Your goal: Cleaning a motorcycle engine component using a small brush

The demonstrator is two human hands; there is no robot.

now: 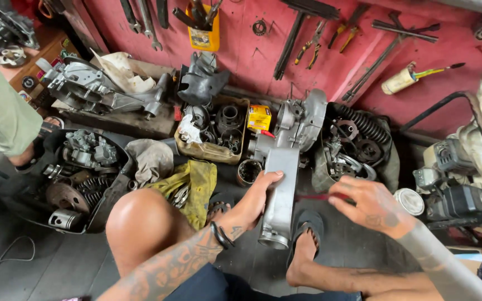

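A long grey metal engine casing (281, 184) stands on the floor between my knees, its round end (273, 239) toward me. My left hand (252, 202) rests against the casing's left side, fingers laid on its face. My right hand (366, 202) hovers just right of the casing and pinches a thin red-handled tool (314, 197) that points at the casing's right edge. My bare right foot in a dark sandal (305, 245) sits beside the casing's lower end.
A tan tray of engine parts (214, 131) and a yellow box (259, 117) lie behind the casing. A black tub of parts (79, 178) sits left, a yellow rag (193, 184) by my knee. Another person's leg (1, 111) is far left. Tools hang on the red wall (308, 50).
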